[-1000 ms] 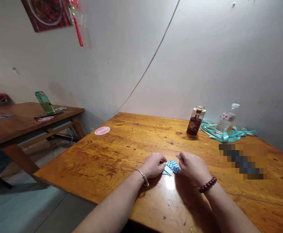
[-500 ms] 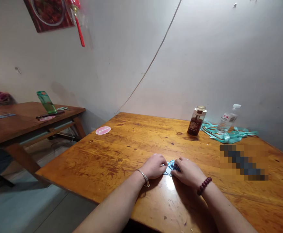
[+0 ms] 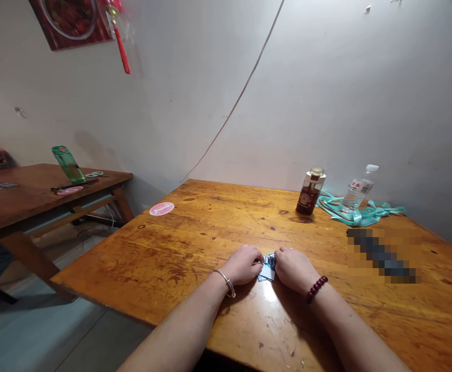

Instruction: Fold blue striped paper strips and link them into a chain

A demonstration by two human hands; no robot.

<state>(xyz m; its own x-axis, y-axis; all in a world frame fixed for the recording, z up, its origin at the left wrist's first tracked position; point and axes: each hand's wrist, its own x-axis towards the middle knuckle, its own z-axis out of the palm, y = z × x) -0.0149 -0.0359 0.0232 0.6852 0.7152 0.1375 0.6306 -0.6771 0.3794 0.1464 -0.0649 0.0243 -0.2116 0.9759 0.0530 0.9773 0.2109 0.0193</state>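
Note:
A small piece of blue-and-white patterned paper point(image 3: 267, 268) lies on the wooden table point(image 3: 195, 237), folded and mostly covered by my hands. My left hand point(image 3: 243, 264), with a thin metal bangle at the wrist, is curled and pinches the paper's left edge. My right hand point(image 3: 293, 267), with a dark red bead bracelet at the wrist, is closed over the paper's right side, fingertips pressed on it. Both hands touch each other over the paper near the table's middle front.
A brown bottle point(image 3: 309, 192), a clear water bottle point(image 3: 358, 189) and teal ribbon point(image 3: 359, 214) sit at the back right. A pink round sticker point(image 3: 161, 208) is at the back left corner. A second table point(image 3: 28, 194) with a green bottle point(image 3: 66, 164) stands left.
My right hand has moved left and closed over the paper, which showed far more a second ago. My left hand has stayed about where it was.

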